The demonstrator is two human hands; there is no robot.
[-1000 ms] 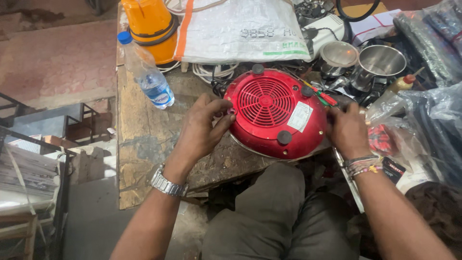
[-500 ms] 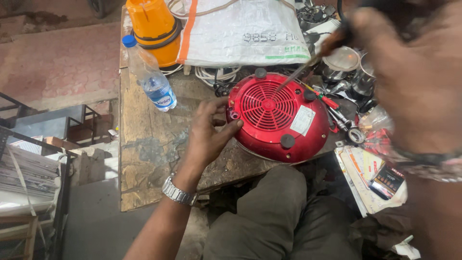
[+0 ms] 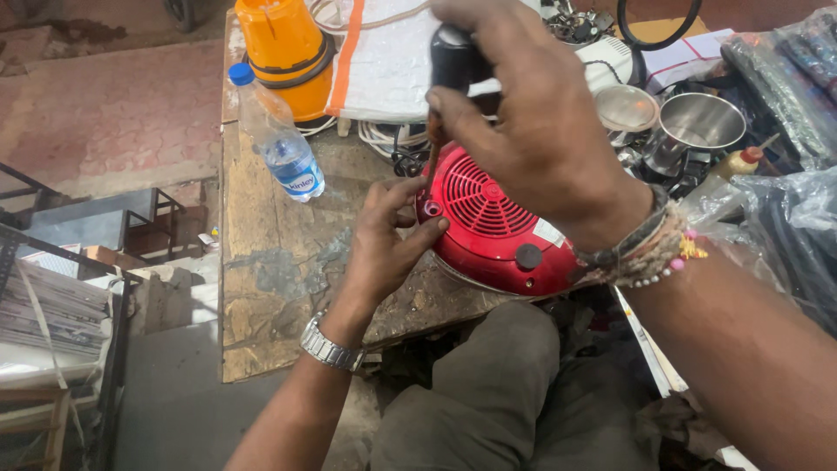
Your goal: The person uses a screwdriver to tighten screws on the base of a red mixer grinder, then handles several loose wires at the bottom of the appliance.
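A round red appliance base (image 3: 493, 228) lies upside down on the wooden bench (image 3: 261, 262), its vented underside facing up. My left hand (image 3: 388, 244) presses against its left rim, fingers spread around a screw hole. My right hand (image 3: 532, 113) is raised above the base and grips the black handle of a screwdriver (image 3: 449, 65). The shaft runs straight down to the hole at the left edge of the base, next to my left fingertips. A metal watch sits on my left wrist; bead bracelets circle my right wrist.
A plastic water bottle (image 3: 279, 139) stands on the bench's left part. Behind it are an orange jar (image 3: 283, 52) and a white woven sack (image 3: 384, 61). Steel cups (image 3: 697, 126) and plastic-wrapped goods crowd the right. A metal rack (image 3: 78, 218) stands left of the bench.
My right hand left the base's right side, rose with the screwdriver and swung left over the base. The tip now stands at the left rim. My left hand stayed on the rim.
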